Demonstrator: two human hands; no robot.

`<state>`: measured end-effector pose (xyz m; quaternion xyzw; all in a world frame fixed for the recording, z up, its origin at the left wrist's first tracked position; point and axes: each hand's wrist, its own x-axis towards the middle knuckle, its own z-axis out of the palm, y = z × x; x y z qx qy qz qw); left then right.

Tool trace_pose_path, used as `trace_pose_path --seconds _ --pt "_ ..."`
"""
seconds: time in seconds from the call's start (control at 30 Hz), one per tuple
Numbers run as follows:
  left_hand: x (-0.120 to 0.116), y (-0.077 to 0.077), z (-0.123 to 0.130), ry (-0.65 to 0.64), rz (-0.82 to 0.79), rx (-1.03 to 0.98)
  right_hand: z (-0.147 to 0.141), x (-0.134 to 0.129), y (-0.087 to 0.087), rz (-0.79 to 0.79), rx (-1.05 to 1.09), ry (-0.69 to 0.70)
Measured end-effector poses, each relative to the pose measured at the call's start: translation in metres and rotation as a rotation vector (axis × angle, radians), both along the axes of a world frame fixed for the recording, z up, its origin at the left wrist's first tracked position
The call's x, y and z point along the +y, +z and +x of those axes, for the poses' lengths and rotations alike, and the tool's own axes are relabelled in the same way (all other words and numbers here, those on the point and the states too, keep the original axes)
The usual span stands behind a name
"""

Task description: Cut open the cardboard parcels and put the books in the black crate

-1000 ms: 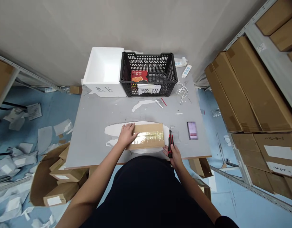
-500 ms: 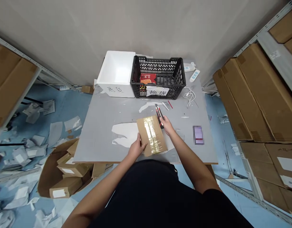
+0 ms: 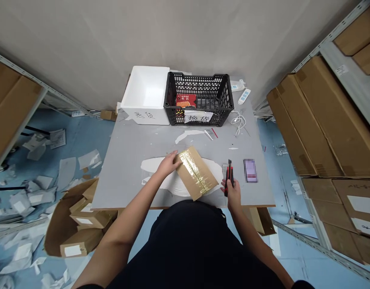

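A flat cardboard package with shiny gold tape along its middle lies slanted at the table's front. My left hand grips its upper left edge, thumb over the top face. To the right of the package, my right hand is wrapped around a black and red utility knife, which points away from me. Under the package spreads a white patch on the grey table. Beyond my hands stand a white foam box and a black plastic crate with a red book inside.
A phone-like purple item lies at the table's right. Behind it are a white cable and a power strip. A large carton of parcels stands at lower left. Shelved cardboard boxes line the right side.
My right hand has moved right and toward me with the utility knife, away from the package. My left hand has shifted up to the package's upper left edge, and the package has turned.
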<state>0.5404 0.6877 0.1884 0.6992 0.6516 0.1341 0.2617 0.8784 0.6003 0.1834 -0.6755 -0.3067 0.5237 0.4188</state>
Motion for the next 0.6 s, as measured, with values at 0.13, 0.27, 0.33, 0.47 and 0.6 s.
trace_pose_path --seconds 0.13,0.27,0.33,0.47,0.6 --pt "-0.01 -0.002 0.009 -0.035 -0.056 0.111 -0.019 -0.02 -0.012 -0.054 0.135 -0.095" --pt "-0.05 0.005 0.01 0.067 -0.142 0.264 -0.027 0.015 -0.015 0.032 0.114 -0.072" --pt "-0.074 0.008 0.01 0.105 -0.205 0.299 -0.024 0.042 -0.013 0.047 0.095 0.009" --pt "-0.108 0.01 0.015 0.136 -0.18 0.351 -0.013 0.082 -0.005 0.066 0.219 0.15" --pt "-0.106 0.006 0.023 -0.063 0.115 0.374 0.006 0.076 -0.004 0.059 0.141 0.161"
